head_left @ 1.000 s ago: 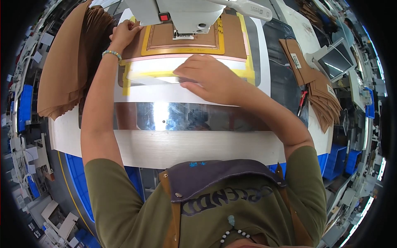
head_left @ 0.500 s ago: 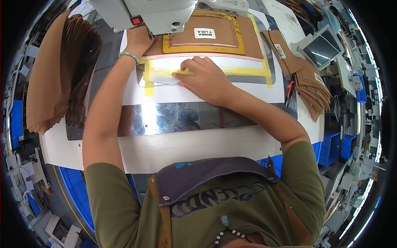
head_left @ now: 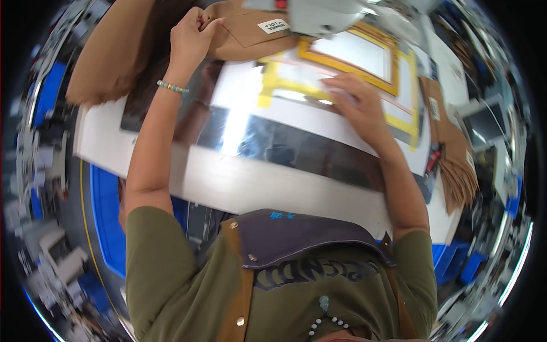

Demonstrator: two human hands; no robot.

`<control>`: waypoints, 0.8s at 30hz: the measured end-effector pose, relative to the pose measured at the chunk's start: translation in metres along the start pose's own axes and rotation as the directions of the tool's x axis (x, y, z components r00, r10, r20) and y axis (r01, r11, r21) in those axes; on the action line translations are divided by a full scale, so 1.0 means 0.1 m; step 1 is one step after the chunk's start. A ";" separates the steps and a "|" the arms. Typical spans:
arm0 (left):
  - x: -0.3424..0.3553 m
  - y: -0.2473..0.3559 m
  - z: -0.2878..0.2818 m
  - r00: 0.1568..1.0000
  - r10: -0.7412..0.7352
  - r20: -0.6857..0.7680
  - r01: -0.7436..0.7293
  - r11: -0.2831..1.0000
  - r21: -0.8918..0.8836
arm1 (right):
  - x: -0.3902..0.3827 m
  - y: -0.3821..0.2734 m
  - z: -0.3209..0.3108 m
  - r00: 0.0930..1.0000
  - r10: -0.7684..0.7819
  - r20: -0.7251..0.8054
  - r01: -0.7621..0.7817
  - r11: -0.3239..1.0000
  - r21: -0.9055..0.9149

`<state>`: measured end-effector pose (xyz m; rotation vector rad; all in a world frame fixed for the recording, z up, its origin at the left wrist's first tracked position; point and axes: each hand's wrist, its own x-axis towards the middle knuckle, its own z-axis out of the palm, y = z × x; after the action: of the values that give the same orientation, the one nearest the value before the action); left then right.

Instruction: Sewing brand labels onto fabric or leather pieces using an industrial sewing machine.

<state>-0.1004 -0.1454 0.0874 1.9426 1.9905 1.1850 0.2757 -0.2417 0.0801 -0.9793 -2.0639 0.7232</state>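
Note:
My left hand (head_left: pixel 191 37) pinches the near-left edge of a brown panel (head_left: pixel 242 43) with a white label. The panel is lifted at the far left, beside the sewing machine head (head_left: pixel 322 14). My right hand (head_left: pixel 362 108) is over the white sheet with its fingers loosely stretched and apart, somewhat blurred. Its fingertips are close to a strip of yellow tape (head_left: pixel 299 88); whether they touch it is hard to make out. Just beyond lies a yellow rectangular frame (head_left: pixel 389 85), with white showing inside it.
A thick stack of brown pieces (head_left: pixel 108 51) hangs at the left. On the right lie more brown pieces (head_left: pixel 458 179), red-handled snippers (head_left: pixel 433 159) and a small screen (head_left: pixel 484 122). A blue bin (head_left: pixel 105 216) stands below the table's left side.
My left hand has drawn the brown panel out of the yellow frame to the left. My right hand has loosened from the strip by the tape. The view has turned and blurred.

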 end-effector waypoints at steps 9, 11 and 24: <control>-2.42 -1.14 -2.67 0.848 -0.238 -0.473 0.277 0.961 0.013 | -0.06 -0.04 0.01 0.964 0.173 0.204 -0.207 0.966 0.154; -3.09 -1.49 -3.02 0.831 -0.257 -0.494 0.312 0.950 0.030 | -0.06 -0.03 0.03 0.964 0.169 0.205 -0.197 0.972 0.125; -6.40 -2.58 -3.48 0.147 -0.667 -0.730 0.979 0.201 0.014 | -0.07 -0.03 0.01 0.968 0.155 0.196 -0.177 0.979 0.100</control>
<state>-0.3984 -0.8336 -0.0974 -0.0884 3.2072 0.9090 0.2769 -0.2491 0.0788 -1.0610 -2.0881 1.0474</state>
